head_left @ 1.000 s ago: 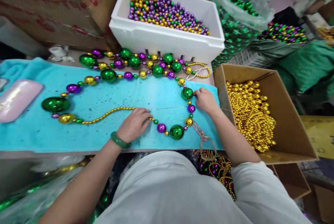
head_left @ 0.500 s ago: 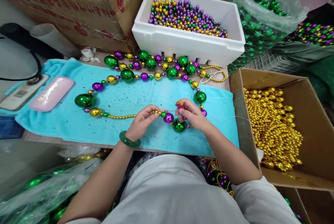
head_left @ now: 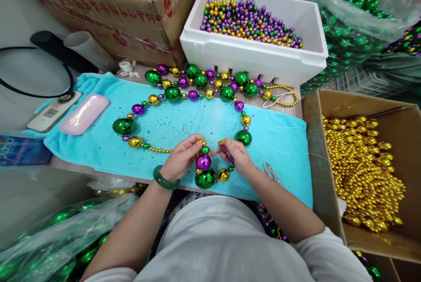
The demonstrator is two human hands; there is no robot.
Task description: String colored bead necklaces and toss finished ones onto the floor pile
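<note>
A bead necklace point(head_left: 172, 94) of green, purple and gold beads lies in a loop on the blue towel point(head_left: 171, 122). My left hand point(head_left: 184, 155), with a green bangle on its wrist, pinches the gold end of the strand beside a small green bead. Below those fingers hang a purple bead point(head_left: 203, 162) and a large green bead point(head_left: 205, 178). Just to the right, my right hand point(head_left: 237, 155) is closed around a small dark red and orange object point(head_left: 222, 142), mostly hidden by the fingers. Small snips point(head_left: 269, 171) lie near the right forearm.
More bead strands point(head_left: 200, 81) lie behind the loop, before a white foam box point(head_left: 256, 56) of beads. Cardboard boxes stand back left point(head_left: 108, 19) and right point(head_left: 324, 176), the right one holding gold beads. A pink case point(head_left: 84, 114) rests on the left.
The purple and large green beads have swung down below my left hand. My right hand has lowered slightly, and the loop's right side has shifted. The view has turned a little left.
</note>
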